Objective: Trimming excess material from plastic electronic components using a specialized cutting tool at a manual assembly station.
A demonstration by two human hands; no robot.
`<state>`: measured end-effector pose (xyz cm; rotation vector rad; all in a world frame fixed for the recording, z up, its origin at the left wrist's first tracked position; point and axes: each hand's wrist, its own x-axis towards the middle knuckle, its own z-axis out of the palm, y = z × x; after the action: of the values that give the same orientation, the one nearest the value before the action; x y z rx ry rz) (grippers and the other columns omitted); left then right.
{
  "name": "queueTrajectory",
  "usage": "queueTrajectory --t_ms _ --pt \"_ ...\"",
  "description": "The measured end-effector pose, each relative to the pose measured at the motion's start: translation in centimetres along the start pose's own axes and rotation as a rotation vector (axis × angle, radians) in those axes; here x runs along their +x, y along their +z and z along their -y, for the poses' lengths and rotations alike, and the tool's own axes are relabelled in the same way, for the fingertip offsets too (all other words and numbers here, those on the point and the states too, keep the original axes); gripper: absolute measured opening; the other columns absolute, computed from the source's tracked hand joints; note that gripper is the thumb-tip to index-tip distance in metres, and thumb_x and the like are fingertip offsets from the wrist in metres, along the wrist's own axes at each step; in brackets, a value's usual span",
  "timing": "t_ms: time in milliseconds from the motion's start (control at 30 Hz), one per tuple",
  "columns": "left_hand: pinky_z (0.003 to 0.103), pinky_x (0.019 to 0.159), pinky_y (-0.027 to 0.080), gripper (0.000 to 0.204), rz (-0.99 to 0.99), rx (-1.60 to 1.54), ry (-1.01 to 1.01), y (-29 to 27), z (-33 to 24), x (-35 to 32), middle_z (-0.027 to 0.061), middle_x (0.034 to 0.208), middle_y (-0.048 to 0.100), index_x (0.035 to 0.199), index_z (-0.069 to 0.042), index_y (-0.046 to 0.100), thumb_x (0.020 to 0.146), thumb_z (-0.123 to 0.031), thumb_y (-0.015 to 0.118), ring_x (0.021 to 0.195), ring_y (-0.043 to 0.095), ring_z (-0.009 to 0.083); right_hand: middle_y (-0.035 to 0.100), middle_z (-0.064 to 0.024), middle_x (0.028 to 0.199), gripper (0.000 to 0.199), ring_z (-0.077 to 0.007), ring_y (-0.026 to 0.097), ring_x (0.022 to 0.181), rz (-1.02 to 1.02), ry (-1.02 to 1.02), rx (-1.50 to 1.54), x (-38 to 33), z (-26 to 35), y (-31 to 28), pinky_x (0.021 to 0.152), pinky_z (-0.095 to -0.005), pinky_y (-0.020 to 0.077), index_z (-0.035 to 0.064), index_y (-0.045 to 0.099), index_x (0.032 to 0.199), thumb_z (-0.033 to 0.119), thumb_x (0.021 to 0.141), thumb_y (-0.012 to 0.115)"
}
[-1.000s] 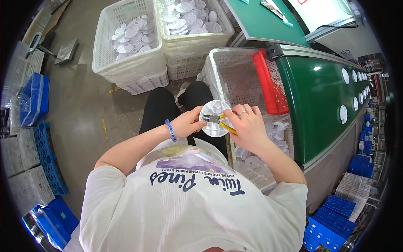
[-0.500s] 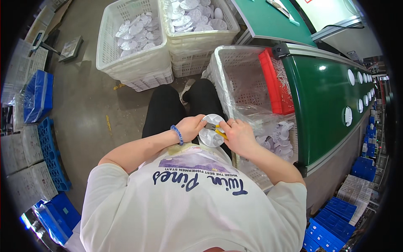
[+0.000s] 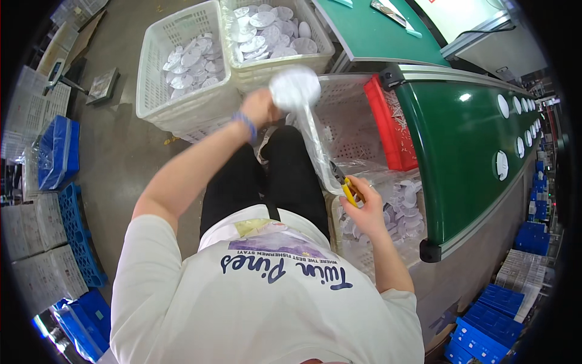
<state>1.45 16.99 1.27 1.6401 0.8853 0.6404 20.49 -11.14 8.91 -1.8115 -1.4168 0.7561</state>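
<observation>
Your left hand [image 3: 259, 107] is stretched out ahead of you with a white plastic disc [image 3: 294, 87] pinched in a closed grip at its lower edge. The disc sits just over the near rim of the basket of discs [image 3: 276, 36], the right-hand one of the two white baskets in front of your knees. It is blurred, so the exact finger placement is hard to read. Your right hand [image 3: 362, 206] rests lower, above the crate of loose white parts [image 3: 397, 209] on the near side of the green conveyor [image 3: 467, 133], fingers wrapped shut around yellow-handled cutters [image 3: 345, 188].

The disc looks thin and light — moulded plastic, stiff enough to keep its shape held by one edge, but probably flexible if squeezed across the face. It is smooth, so a rim pinch with thumb on one face and fingers on the other is the sound hold; a flat press on the middle would likely bow it. Nothing about it seems fragile.

The cutters are the heavier, harder item. Keep your palm around the yellow handles and the tips pointed away from your leg and from the clear plastic bag [image 3: 315, 142] that hangs off the crate behind the red tray [image 3: 388, 124] — that film is soft and would snag easily.
</observation>
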Motion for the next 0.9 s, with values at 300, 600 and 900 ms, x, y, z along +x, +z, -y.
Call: queueTrajectory --t_ms 300,600,900 --pt "0.024 0.057 0.043 0.035 0.300 -0.679 -0.426 3.3 1.1 1.2 0.0042 0.075 0.058 0.088 -0.003 0.059 0.094 -0.035 0.047 0.065 0.055 0.0141 0.056 -0.0052 0.090 0.046 -0.0127 0.053 0.078 -0.189 0.030 0.016 -2.6 -0.3 -7.0 0.067 -0.0232 0.0403 0.0018 0.057 0.112 0.001 0.067 0.066" --pt "0.022 0.040 0.032 0.034 0.307 -0.484 -0.756 2.3 7.0 -9.1 -0.0005 0.057 0.047 0.080 -0.006 0.058 0.094 -0.034 0.045 0.044 0.042 0.0103 0.057 -0.0091 0.097 0.040 -0.0251 0.057 0.091 -0.828 -0.009 -1.007 1.2 -8.7 -28.7 0.071 -0.0371 0.0431 0.0071 0.053 0.108 0.006 0.070 0.065" --pt "0.020 0.041 0.034 0.026 -0.018 -0.520 -0.930 -0.4 7.7 -13.3 -0.0018 0.059 0.049 0.085 -0.006 0.059 0.094 -0.027 0.046 0.047 0.045 0.0082 0.060 -0.0099 0.102 0.036 -0.0297 0.058 0.095 -0.690 0.544 -1.393 3.6 -21.3 -44.9 0.073 -0.0456 0.0442 0.0105 0.047 0.107 0.011 0.073 0.060"
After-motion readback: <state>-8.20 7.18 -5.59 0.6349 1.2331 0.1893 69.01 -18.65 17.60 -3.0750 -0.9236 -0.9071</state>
